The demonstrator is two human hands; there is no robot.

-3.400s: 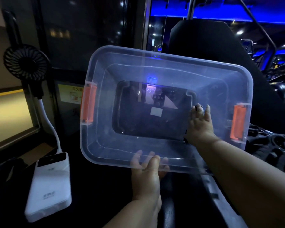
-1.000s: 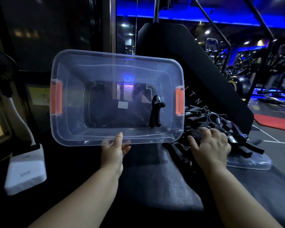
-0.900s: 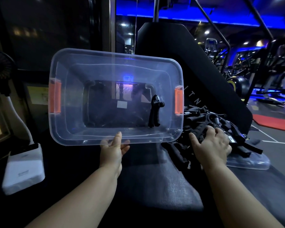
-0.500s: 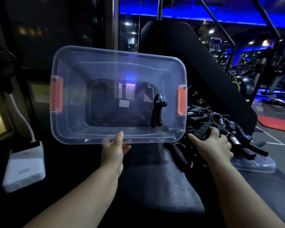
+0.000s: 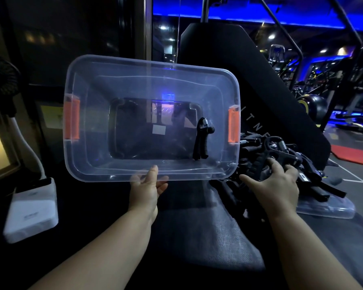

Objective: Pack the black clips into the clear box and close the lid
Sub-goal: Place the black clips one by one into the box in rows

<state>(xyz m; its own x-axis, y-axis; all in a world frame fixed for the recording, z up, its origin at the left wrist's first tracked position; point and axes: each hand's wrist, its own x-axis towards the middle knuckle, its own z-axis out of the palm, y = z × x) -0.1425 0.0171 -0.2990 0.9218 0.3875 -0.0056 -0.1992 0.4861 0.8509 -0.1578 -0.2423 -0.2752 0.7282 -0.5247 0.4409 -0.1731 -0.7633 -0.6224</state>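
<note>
The clear box (image 5: 92,160) with orange latches is tilted up with its opening facing me. My left hand (image 5: 148,190) grips its near rim, thumb inside. One black clip (image 5: 202,141) lies inside at the right. A pile of several black clips (image 5: 302,162) sits on the clear lid (image 5: 331,210) to the right of the box. My right hand (image 5: 275,185) reaches into the pile, its fingers curled round a black clip (image 5: 260,166).
A white power bank (image 5: 30,208) with a cabled fan (image 5: 0,78) lies at the left. A black padded bench back (image 5: 228,59) rises behind the box. I see the grey bench seat (image 5: 208,237) below my hands, and gym machines fill the far right.
One clip now lies inside the box and my right hand has gone from the box to the pile. Over the last second it has closed round a clip there.
</note>
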